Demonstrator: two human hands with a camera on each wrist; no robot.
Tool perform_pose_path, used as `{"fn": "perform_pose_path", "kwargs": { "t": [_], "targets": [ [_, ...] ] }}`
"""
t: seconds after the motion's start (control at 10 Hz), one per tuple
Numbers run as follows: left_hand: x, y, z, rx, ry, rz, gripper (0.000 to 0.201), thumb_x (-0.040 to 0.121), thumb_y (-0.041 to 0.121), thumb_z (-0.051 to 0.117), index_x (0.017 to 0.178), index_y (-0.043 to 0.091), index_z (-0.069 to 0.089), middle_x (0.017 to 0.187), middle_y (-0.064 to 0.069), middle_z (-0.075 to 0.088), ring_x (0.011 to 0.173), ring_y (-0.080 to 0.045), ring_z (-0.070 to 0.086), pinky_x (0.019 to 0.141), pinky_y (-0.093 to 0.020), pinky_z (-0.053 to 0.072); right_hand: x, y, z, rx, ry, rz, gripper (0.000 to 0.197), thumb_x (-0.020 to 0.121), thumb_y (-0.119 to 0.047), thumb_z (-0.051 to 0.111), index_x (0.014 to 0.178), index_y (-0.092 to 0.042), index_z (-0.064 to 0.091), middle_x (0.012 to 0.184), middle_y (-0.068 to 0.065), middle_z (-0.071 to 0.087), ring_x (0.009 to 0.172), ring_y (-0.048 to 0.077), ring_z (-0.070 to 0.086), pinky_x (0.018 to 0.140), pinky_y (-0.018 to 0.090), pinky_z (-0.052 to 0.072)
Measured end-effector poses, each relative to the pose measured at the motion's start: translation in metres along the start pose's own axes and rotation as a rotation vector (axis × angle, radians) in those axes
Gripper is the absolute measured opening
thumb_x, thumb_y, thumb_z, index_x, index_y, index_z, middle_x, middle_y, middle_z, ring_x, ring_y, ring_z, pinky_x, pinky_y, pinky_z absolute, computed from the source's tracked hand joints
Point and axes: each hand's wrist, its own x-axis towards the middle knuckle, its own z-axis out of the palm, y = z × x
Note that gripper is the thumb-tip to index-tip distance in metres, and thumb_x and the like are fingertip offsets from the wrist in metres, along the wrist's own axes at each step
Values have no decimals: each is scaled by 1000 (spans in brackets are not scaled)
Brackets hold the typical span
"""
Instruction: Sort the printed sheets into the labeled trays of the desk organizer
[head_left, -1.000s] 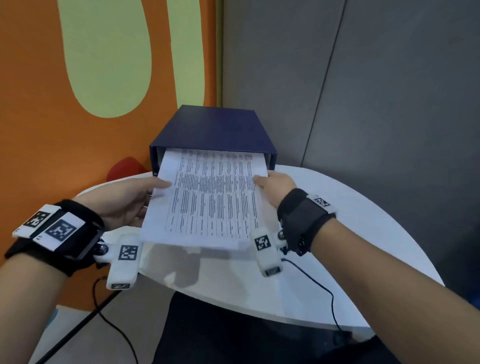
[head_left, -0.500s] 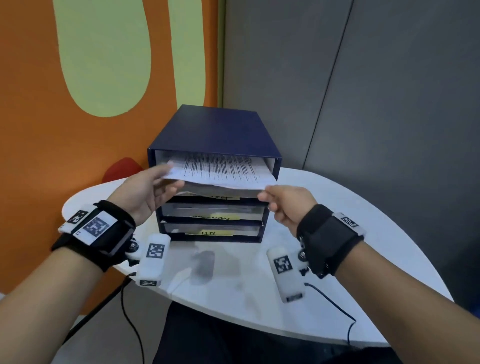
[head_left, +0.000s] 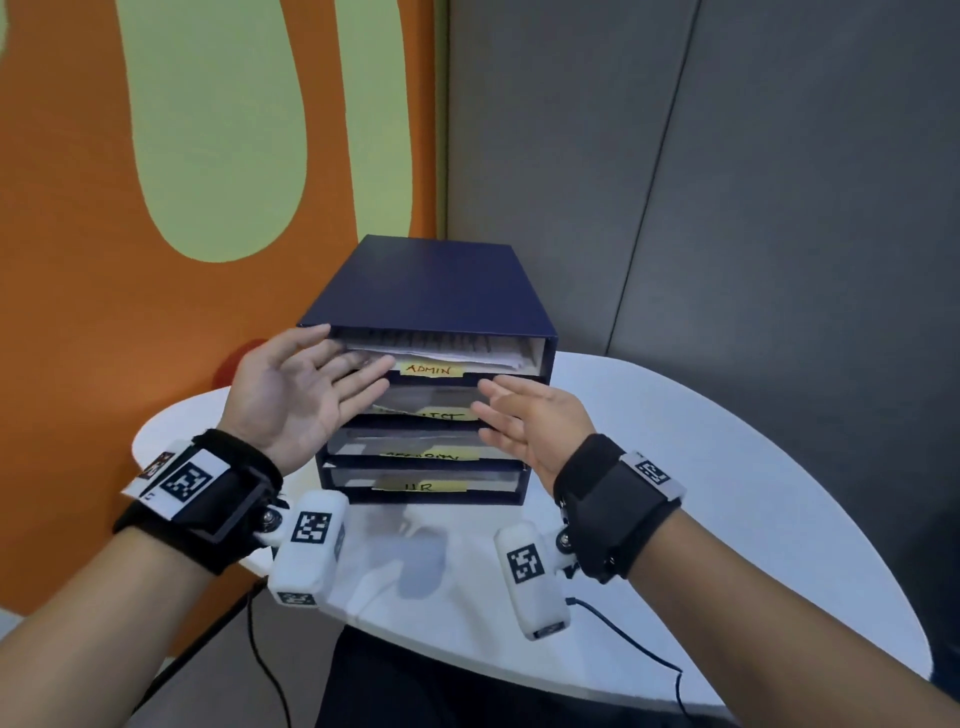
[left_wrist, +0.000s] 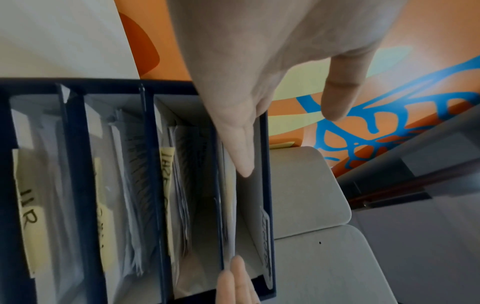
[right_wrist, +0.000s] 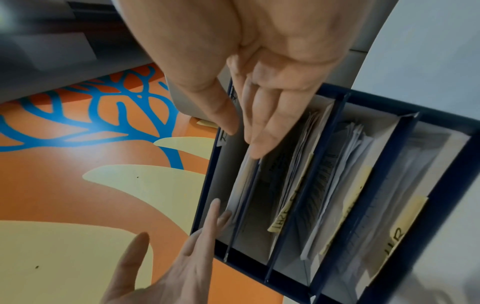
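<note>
A dark blue desk organizer (head_left: 431, 306) stands on the white table (head_left: 701, 467), with several stacked trays that carry yellow labels. The top label reads ADMIN (head_left: 427, 369) and the bottom one HR (head_left: 421, 487); the two between are partly hidden. Printed sheets (head_left: 447, 349) lie inside the top tray. My left hand (head_left: 345, 366) is flat with straight fingers (left_wrist: 242, 156) at that tray's left front. My right hand (head_left: 498, 405) is flat too, fingers (right_wrist: 255, 144) at the right front by the top two trays. Neither hand holds anything. The lower trays (right_wrist: 345, 164) also hold paper.
The organizer backs onto a corner between an orange and green wall (head_left: 208, 156) and a grey panel (head_left: 727, 208). A black cable (head_left: 628, 636) runs from my right wrist over the table's near edge. Bare tabletop lies in front of and to the right of the organizer.
The printed sheet that both hands held has slid fully into the top tray. Both hands have let go and now stand flat at the tray fronts.
</note>
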Motion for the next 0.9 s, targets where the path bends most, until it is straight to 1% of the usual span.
{"fn": "perform_pose_path", "kwargs": {
  "t": [0.1, 0.2, 0.3, 0.4, 0.5, 0.6, 0.7, 0.8, 0.9],
  "targets": [
    [10, -8, 8, -29, -2, -4, 71, 95, 21, 48, 156, 5, 15, 157, -26, 26, 126, -41, 57, 112, -47, 41, -4, -4, -6, -12, 8, 0, 36, 94, 2, 53, 130, -3, 53, 128, 9, 63, 107, 25, 67, 79, 32, 59],
    [28, -19, 23, -27, -8, -33, 63, 93, 15, 46, 152, 3, 28, 151, -25, 40, 130, -41, 52, 114, -47, 38, -9, -9, -14, -3, 13, -9, 34, 94, 2, 53, 128, -3, 55, 126, 10, 64, 107, 26, 66, 79, 33, 58],
    [48, -28, 40, 12, 15, -39, 47, 86, 6, 43, 132, 1, 48, 141, -16, 55, 130, -35, 54, 117, -49, 32, -12, -11, -23, -18, 39, -15, 34, 93, 1, 55, 128, -2, 55, 124, 11, 65, 106, 27, 67, 79, 32, 58],
    [63, -32, 46, -18, 46, -19, 44, 69, -1, 47, 112, 6, 47, 133, -13, 58, 133, -35, 51, 114, -49, 36, -14, -11, -32, -29, 73, -32, 33, 93, 0, 56, 126, -1, 56, 121, 13, 66, 105, 27, 68, 78, 32, 58],
    [64, -35, 41, -53, 38, -39, 47, 75, -2, 44, 121, 5, 50, 137, -16, 58, 129, -39, 54, 113, -48, 39, -17, -11, -42, -64, 100, -63, 28, 93, -1, 56, 121, -2, 60, 117, 12, 68, 103, 25, 69, 77, 31, 59],
    [51, -37, 39, -11, -10, -84, 37, 89, 4, 40, 125, 4, 48, 132, -24, 62, 121, -39, 62, 108, -44, 47, -24, -12, -56, -88, 132, -78, 24, 93, -1, 56, 115, -4, 63, 111, 10, 70, 100, 24, 70, 78, 32, 58],
    [27, -48, 45, 164, -20, -111, 29, 95, 8, 39, 119, -1, 53, 128, -19, 66, 115, -32, 67, 96, -37, 55, -32, -9, -70, -131, 172, -76, 21, 93, -2, 54, 110, -6, 64, 106, 8, 71, 96, 23, 71, 73, 31, 57],
    [2, -75, 52, 454, -38, -174, 33, 98, 10, 44, 127, 6, 59, 120, -11, 72, 108, -27, 70, 88, -33, 59, -42, 4, -88, -275, 240, -58, 17, 92, -3, 53, 102, -10, 65, 101, 6, 72, 89, 20, 69, 67, 28, 54],
    [-17, -111, 58, 806, -80, -266, 24, 99, 13, 54, 121, 9, 64, 108, -8, 76, 95, -26, 74, 81, -32, 60, -55, 27, -109, -459, 335, -58, 21, 90, -5, 51, 91, -19, 67, 95, 1, 73, 83, 17, 67, 64, 25, 50]
  ]
}}
